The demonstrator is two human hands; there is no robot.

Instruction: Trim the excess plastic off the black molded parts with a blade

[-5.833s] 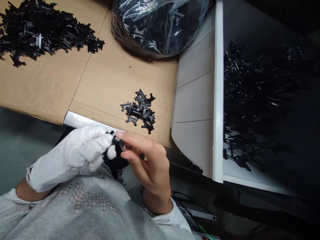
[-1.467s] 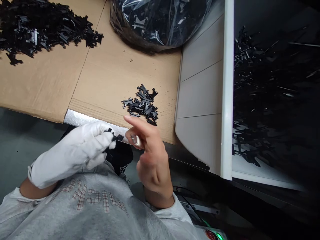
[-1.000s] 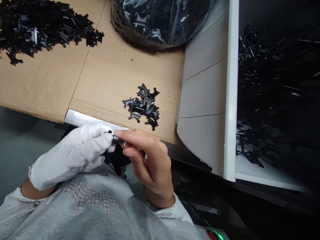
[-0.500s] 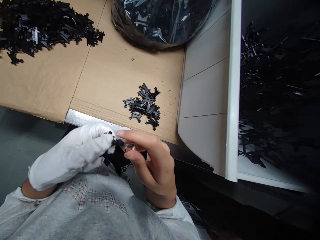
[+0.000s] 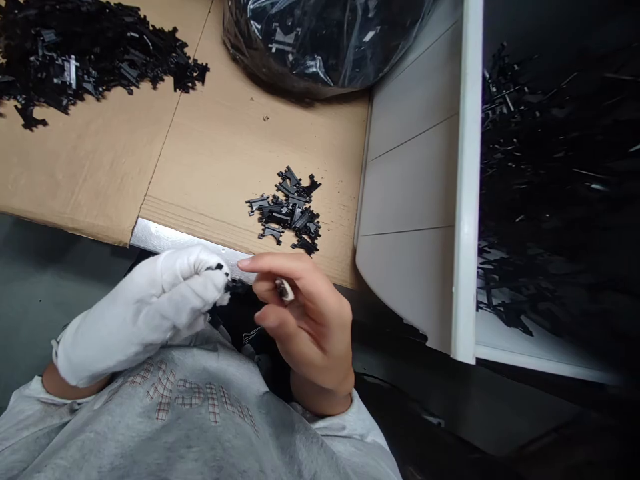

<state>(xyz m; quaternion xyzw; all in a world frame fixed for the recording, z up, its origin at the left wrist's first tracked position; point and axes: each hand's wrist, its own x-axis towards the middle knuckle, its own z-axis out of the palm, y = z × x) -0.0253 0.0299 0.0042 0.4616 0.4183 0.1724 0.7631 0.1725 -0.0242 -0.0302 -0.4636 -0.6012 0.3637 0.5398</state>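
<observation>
My left hand [image 5: 145, 307], in a white glove, is closed around a small black plastic part [image 5: 219, 268]. Only bits of that part stick out past the gloved fingertips. My right hand [image 5: 310, 313] is bare and sits just to the right of the glove, its index finger stretched toward the part without clearly touching it. Inside its curled fingers is a small pale-rimmed object [image 5: 284, 290], dark in the middle; its kind cannot be made out. The right thumb stands apart from the index finger.
A small pile of black plastic parts [image 5: 290, 210] lies on the cardboard [image 5: 210, 147] beyond my hands. A larger heap [image 5: 100, 57] covers the far left. A black plastic bag [image 5: 320, 47] stands at the back. Right of a white bin wall [image 5: 465, 187] lie more black parts [image 5: 550, 180].
My right thumb and index finger have spread apart and drawn slightly right, away from the glove. The small object has shifted deeper into the right hand. The left hand has barely moved.
</observation>
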